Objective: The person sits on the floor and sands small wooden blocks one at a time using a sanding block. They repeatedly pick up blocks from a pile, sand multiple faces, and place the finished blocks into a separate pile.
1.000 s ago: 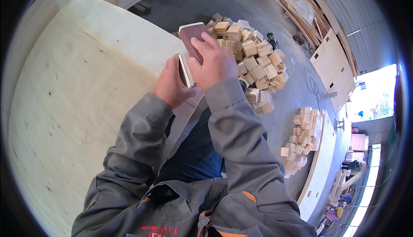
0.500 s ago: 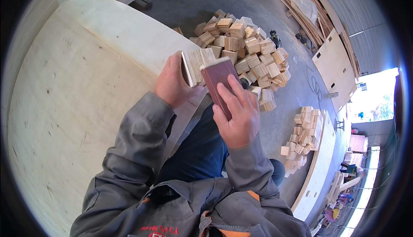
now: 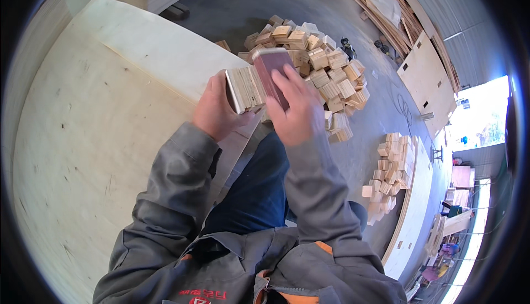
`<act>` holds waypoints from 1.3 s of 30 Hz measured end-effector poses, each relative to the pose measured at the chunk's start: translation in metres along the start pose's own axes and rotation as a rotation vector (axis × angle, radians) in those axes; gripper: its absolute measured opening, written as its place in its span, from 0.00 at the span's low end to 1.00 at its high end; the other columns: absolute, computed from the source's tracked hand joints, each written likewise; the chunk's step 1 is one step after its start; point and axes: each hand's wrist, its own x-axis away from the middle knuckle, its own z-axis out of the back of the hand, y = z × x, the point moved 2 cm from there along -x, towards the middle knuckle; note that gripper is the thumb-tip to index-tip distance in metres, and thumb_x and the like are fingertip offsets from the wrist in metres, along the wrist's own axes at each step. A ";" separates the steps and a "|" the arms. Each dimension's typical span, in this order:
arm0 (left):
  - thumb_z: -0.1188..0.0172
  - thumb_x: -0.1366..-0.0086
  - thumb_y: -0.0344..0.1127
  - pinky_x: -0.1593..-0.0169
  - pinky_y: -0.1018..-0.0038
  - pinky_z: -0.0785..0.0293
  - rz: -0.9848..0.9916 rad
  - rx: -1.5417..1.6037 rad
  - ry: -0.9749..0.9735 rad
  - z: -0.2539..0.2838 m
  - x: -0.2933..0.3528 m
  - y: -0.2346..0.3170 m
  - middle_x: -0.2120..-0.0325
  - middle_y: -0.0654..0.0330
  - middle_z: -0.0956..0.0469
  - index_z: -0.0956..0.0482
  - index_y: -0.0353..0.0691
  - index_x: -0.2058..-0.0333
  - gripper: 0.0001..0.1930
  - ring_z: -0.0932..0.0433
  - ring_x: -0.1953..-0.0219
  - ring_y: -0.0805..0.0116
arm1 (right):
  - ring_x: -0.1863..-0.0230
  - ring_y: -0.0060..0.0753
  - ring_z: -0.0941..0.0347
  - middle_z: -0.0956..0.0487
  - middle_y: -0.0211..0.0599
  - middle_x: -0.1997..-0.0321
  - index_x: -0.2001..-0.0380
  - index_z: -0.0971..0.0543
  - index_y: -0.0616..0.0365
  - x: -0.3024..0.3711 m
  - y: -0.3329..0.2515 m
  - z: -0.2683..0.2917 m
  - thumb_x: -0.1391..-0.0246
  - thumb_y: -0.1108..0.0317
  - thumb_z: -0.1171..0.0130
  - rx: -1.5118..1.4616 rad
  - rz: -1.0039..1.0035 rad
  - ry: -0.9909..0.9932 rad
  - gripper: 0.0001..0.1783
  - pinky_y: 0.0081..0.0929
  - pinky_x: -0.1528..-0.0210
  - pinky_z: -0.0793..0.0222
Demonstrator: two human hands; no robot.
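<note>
My left hand (image 3: 214,108) is closed round a block of layered plywood (image 3: 245,88), its striped edge facing up. Against the block's right side lies a flat reddish-brown sanding block (image 3: 269,72) with a pale end. My right hand (image 3: 298,105) grips that sanding block from the right, fingers laid along its face and thumb at its lower left. Both hands are over the corner of a large plywood sheet (image 3: 105,122). The right hand is slightly blurred.
A heap of plywood blocks (image 3: 331,78) lies on the grey floor beyond my hands. Stacked blocks (image 3: 389,166) stand on the right beside a long pale board (image 3: 414,210). Wood strips (image 3: 381,11) lean at the far right, and a thin cable (image 3: 404,108) curls on the floor.
My right hand and the sanding block have moved up and away from me along the plywood block. My left hand has shifted slightly left and down, still holding the plywood block.
</note>
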 end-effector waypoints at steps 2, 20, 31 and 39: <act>0.15 0.50 0.31 0.35 0.62 0.21 -0.007 -0.018 0.022 0.000 0.003 -0.002 0.42 0.47 0.21 0.33 0.31 0.32 0.49 0.18 0.38 0.53 | 0.41 0.56 0.20 0.20 0.47 0.27 0.37 0.13 0.51 0.033 -0.014 0.019 0.46 0.66 0.26 0.016 0.014 -0.006 0.30 0.48 0.35 0.23; 0.14 0.53 0.32 0.36 0.59 0.21 0.004 -0.015 0.004 0.003 -0.002 -0.001 0.43 0.44 0.22 0.32 0.33 0.33 0.49 0.19 0.39 0.47 | 0.43 0.58 0.20 0.20 0.46 0.27 0.36 0.14 0.49 -0.025 -0.008 -0.017 0.43 0.64 0.28 0.015 0.043 -0.023 0.29 0.50 0.37 0.22; 0.14 0.50 0.35 0.37 0.54 0.21 -0.034 0.041 0.032 0.001 0.001 0.000 0.44 0.41 0.22 0.30 0.35 0.35 0.46 0.20 0.40 0.38 | 0.44 0.55 0.22 0.20 0.41 0.27 0.38 0.13 0.47 0.029 -0.043 0.021 0.48 0.68 0.26 -0.031 0.140 -0.085 0.30 0.49 0.39 0.22; 0.14 0.52 0.36 0.36 0.54 0.21 0.014 0.015 -0.021 0.006 -0.001 0.004 0.42 0.41 0.23 0.31 0.36 0.33 0.49 0.21 0.39 0.39 | 0.45 0.58 0.19 0.18 0.43 0.29 0.38 0.12 0.47 -0.053 -0.025 -0.034 0.44 0.65 0.28 0.050 0.084 -0.070 0.28 0.48 0.38 0.21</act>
